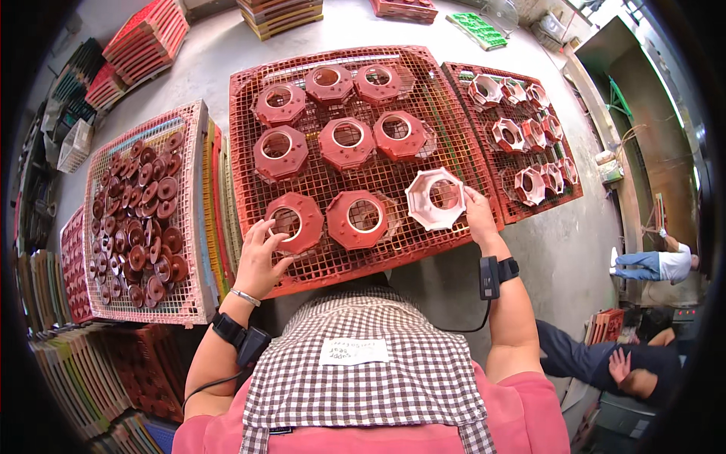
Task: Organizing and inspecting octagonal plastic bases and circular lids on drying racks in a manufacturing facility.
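Note:
Several reddish-brown octagonal pieces (346,142) with round, pale-rimmed holes stand in rows on a large red grid tray (324,266) in front of me. At the tray's near right corner, my right hand (479,215) grips the edge of a whitish octagonal piece (417,198), thumb and fingers closed on its side. My left hand (261,257) is at the near left reddish-brown octagonal piece (311,224). Its fingers are apart and its fingertips reach that piece's left edge; whether they press on it I cannot tell.
A second red tray (522,214) to the right carries several pale octagonal pieces. To the left, a pink grid tray (198,284) holds many dark brown round parts (136,257). Stacked red trays (147,41) stand far left. Two people (656,261) (597,367) are at the right.

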Tool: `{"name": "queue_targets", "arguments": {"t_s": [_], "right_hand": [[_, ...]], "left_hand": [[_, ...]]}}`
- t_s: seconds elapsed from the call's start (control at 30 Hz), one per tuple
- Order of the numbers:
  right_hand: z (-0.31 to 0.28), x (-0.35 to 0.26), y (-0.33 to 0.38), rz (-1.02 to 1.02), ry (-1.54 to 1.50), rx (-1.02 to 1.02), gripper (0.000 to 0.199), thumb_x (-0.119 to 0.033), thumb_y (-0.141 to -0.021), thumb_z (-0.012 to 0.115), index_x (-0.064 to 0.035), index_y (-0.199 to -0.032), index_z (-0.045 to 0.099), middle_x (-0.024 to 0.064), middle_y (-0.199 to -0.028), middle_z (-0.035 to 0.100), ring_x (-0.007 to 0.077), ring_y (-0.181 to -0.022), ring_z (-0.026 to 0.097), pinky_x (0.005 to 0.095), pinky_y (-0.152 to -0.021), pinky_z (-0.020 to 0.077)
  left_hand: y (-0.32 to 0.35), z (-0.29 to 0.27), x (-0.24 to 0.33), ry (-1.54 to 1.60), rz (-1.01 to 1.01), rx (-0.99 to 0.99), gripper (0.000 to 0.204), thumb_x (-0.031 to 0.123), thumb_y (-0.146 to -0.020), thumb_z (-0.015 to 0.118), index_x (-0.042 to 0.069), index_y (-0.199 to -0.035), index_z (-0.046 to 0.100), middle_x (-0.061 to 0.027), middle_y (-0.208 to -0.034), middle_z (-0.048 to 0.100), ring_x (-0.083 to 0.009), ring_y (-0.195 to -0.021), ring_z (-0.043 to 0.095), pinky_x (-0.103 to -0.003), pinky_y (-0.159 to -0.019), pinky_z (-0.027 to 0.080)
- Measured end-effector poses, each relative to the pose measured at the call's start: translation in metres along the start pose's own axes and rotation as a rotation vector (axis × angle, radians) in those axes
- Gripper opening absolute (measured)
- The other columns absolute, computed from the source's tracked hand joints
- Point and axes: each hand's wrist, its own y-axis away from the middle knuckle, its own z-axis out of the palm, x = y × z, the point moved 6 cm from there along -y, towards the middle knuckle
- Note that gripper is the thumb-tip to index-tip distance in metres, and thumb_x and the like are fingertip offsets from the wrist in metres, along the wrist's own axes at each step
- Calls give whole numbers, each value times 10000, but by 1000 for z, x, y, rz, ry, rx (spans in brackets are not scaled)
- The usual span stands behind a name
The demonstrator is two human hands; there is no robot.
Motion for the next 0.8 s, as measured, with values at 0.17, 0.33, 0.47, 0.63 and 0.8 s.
{"name": "queue_targets", "arguments": {"t_s": [0.17,0.33,0.47,0.63,0.8], "right_hand": [[-35,32,-12,108,22,-4,236,-157,-935,435,-3,-1008,597,30,-741,607,89,-667,554,243,-621,444],[-53,-8,-6,-521,899,384,150,-119,-838,530,-28,-914,621,98,-802,614,260,-792,577,380,-735,453],[81,-72,29,-811,658,-298,245,-140,-677,699,-86,-905,627,76,-878,613,270,-880,565,381,-775,446],[159,-52,42,-1022,841,-719,416,-133,-634,732,-112,-1024,588,23,-1006,583,229,-1048,504,389,-938,362],[162,-50,32,-871,728,-778,297,-110,-736,652,-100,-1026,583,48,-921,593,225,-956,544,370,-876,404]], "left_hand": [[-6,22,-1,-66,-21,12,399,130,-640,745,100,-1014,610,-133,-1245,458,-346,-1232,354,-440,-999,334],[-7,27,5,-143,-128,70,416,146,-636,748,86,-1022,607,-127,-1248,463,-331,-1250,340,-435,-1001,325],[-7,35,11,-190,-178,61,412,128,-637,735,65,-1019,595,-117,-1250,466,-325,-1270,320,-431,-1000,319],[-11,20,18,-150,-149,116,360,105,-654,705,39,-988,586,-122,-1258,460,-329,-1270,320,-436,-1015,310],[-2,-5,6,453,-310,209,291,126,-838,593,-30,-1076,529,-146,-1129,571,-239,-1041,545,-316,-898,413]]}}
